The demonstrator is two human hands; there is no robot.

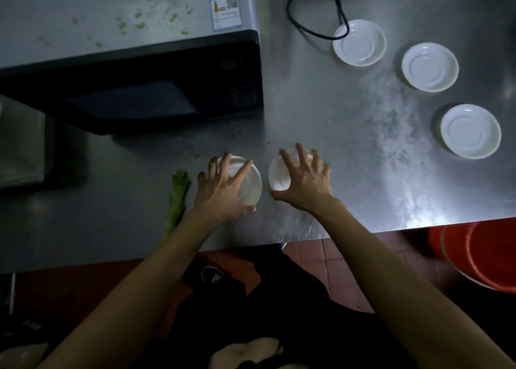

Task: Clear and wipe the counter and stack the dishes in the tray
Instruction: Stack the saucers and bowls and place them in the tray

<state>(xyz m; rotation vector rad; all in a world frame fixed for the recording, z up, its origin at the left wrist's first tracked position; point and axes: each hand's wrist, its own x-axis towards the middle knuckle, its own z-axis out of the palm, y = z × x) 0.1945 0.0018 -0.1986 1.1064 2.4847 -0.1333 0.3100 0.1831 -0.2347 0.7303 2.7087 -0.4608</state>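
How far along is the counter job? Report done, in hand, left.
Done: nothing visibly; no tray shows. In hand: left hand and right hand each grip a small white dish. Left: three dishes, the green stalk, wiping the counter.

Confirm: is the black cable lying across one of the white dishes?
Yes, the black cable crosses the rim of the far white dish on the steel counter.

A working kitchen, likely commercial: a stainless-steel counter holds a black microwave at far left, white saucers at right, vegetable scraps, above red floor tiles.
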